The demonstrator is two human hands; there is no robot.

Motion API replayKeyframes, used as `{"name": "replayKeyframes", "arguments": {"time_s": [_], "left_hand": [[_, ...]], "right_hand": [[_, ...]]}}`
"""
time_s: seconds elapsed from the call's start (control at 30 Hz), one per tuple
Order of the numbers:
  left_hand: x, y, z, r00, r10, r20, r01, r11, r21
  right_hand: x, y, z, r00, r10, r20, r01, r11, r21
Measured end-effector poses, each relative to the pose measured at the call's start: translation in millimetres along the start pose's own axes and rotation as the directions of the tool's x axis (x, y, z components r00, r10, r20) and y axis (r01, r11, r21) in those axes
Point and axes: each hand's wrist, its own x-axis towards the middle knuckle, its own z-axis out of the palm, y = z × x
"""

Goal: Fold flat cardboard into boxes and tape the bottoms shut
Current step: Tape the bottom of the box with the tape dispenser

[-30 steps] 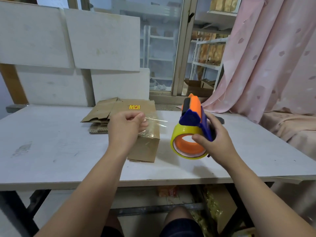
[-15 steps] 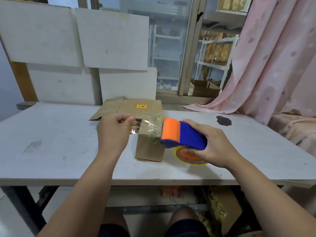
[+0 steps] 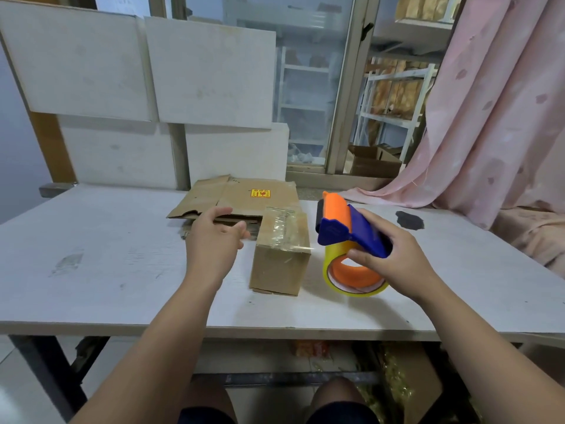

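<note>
A small brown cardboard box (image 3: 279,264) stands on the white table (image 3: 101,270), with clear tape across its top face. Behind it lies a stack of flat cardboard (image 3: 238,195) with a yellow label. My right hand (image 3: 394,258) grips a blue and orange tape dispenser (image 3: 348,237) with a yellow-rimmed roll, held just right of the box and apart from it. My left hand (image 3: 215,240) hovers left of the box with fingers relaxed, holding nothing.
White panels (image 3: 146,71) lean against the wall behind the table. A pink curtain (image 3: 495,117) hangs at the right, over a covered surface. A dark stain (image 3: 409,219) marks the table's right side. Shelving and open boxes show beyond the glass door.
The tape strip now lies on the box. My left hand has let go of the tape end and opened. My right hand lifted the dispenser off the box to its right.
</note>
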Motion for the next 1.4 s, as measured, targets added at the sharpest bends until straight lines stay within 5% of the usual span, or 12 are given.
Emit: {"name": "replayKeyframes", "arguments": {"time_s": [0.27, 0.87, 1.2, 1.4], "left_hand": [[3.4, -2.7, 0.0, 0.998, -0.002, 0.059, 0.001, 1.0, 0.004], [5.3, -11.0, -1.4, 0.994, -0.055, 0.098, 0.064, 0.994, -0.087], [0.7, -26.8, -0.5, 0.964, -0.242, 0.111, 0.259, 0.949, -0.181], [-9.1, -30.5, 8.0, 0.997, -0.078, 0.021, 0.077, 0.996, 0.039]], "right_hand": [[-4.4, 18.0, 4.3, 0.998, 0.059, 0.017, -0.061, 0.987, 0.147], [-6.4, 26.1, 11.9, 0.996, 0.089, 0.026, -0.092, 0.978, 0.189], [2.5, 27.7, 24.5, 0.988, 0.118, 0.105, -0.131, 0.983, 0.125], [5.6, 31.3, 29.7, 0.985, 0.119, 0.126, -0.135, 0.982, 0.131]]}}
